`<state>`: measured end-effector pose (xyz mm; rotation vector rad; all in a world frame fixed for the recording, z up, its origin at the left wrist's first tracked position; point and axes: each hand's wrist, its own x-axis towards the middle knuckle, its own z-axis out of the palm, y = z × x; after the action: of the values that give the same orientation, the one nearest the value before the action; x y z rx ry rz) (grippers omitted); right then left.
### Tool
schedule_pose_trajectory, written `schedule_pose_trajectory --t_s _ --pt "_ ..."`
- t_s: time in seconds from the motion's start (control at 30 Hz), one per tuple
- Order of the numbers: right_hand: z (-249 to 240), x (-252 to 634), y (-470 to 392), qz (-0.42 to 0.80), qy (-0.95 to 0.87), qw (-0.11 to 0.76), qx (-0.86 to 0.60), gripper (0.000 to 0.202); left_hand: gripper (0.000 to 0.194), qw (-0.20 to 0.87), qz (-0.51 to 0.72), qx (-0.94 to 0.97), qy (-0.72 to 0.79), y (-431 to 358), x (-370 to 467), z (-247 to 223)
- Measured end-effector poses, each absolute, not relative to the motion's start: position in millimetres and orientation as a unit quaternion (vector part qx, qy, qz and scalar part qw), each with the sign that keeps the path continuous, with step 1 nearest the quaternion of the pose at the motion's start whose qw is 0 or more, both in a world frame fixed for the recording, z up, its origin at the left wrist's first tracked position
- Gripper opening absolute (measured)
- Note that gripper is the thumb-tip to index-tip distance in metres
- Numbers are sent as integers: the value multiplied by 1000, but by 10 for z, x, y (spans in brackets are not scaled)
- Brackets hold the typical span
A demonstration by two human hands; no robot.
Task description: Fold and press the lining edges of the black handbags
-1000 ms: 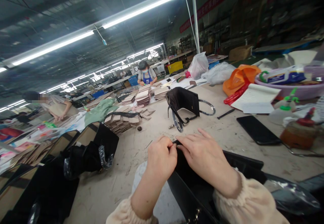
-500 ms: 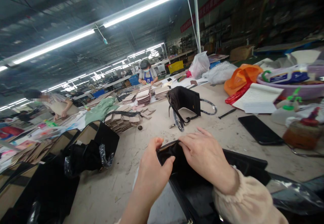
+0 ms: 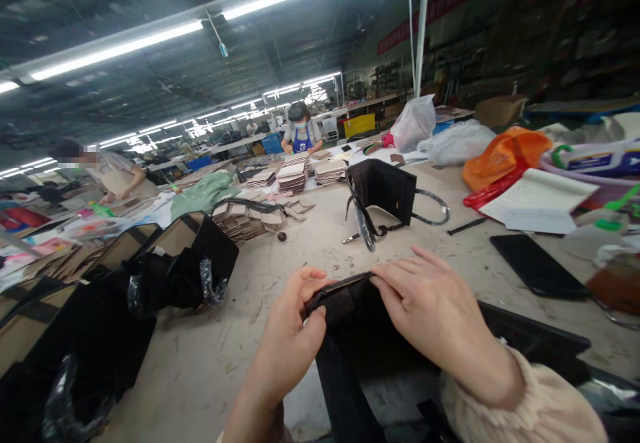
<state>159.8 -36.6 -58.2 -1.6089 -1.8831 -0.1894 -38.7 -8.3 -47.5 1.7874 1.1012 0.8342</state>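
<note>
Above the counter (image 3: pixel 267 283), left hand (image 3: pixel 286 339) and right hand (image 3: pixel 440 313) are pinching a black handbag's rim (image 3: pixel 345 285), apparently keeping it taut.

The bench (image 3: pixel 210 356) has a scuffed tan top scattered with specks. Along its left side stands a row of black bags (image 3: pixel 220 249); a small dark ball (image 3: pixel 281 236) lies inward. Beyond are stacked panels (image 3: pixel 292 179) and an upright handbag (image 3: pixel 387 189). Rightward lie a slim dark tool (image 3: pixel 467 226), a phone (image 3: pixel 537 264) and white papers (image 3: pixel 540 201).
</note>
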Motion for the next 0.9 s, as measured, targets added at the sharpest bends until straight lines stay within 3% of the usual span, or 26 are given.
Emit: schedule_pose_trajectory --t_s 0.3,0.5,0.67,0.73,0.83,0.9 --pt "-577 1506 -428 -93 -724 315 -607 20 37 444 336 718 418 -69 -487 -491" --pt "-567 1527 -402 -87 -724 305 -613 22 25 477 336 707 400 -50 -470 -449" --pt "-569 1512 -376 -90 -723 314 -609 23 34 500 318 692 411 -36 -448 -390" --pt "-575 1503 -374 -93 -721 324 -606 23 35 441 299 705 467 -58 -450 -360" --pt "-580 1496 -383 -99 -717 340 -600 23 13 221 224 757 573 -119 -444 -302" --pt "-581 1494 -396 -100 -717 344 -598 23 32 81 147 780 603 -159 -424 -255"
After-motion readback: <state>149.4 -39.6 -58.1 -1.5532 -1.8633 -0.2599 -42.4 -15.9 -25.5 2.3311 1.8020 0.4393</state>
